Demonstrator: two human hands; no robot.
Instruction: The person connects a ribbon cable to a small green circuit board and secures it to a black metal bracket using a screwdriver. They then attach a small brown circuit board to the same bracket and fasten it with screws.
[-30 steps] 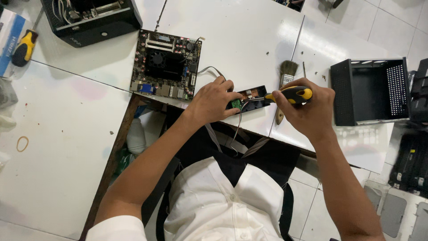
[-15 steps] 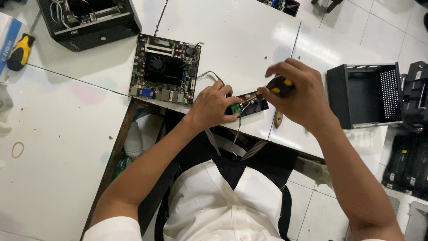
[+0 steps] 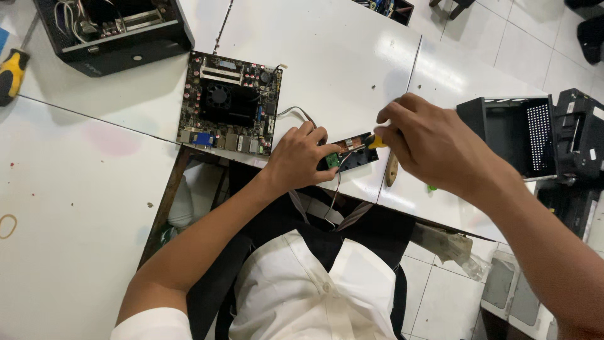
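My left hand (image 3: pixel 301 157) presses a small black part with a green circuit board (image 3: pixel 348 153) against the white table (image 3: pixel 333 56) near its front edge. Thin grey wires (image 3: pixel 294 112) run from that part toward a bare motherboard (image 3: pixel 229 104) lying flat to the left. My right hand (image 3: pixel 434 143) is closed around a screwdriver with a yellow and black handle (image 3: pixel 376 142), of which only a bit shows. Its tip points down at the small part; the shaft is hidden by my fingers.
An open black computer case (image 3: pixel 110 31) sits at the back left, another yellow-handled screwdriver (image 3: pixel 12 72) at the far left edge. A black perforated case (image 3: pixel 519 135) stands to the right. A rubber band (image 3: pixel 7 225) lies on the left table. Tiled floor lies beyond.
My right hand has swung the screwdriver from lying sideways to upright over the small part, so the hand now covers most of the handle. My left hand stays on the part.
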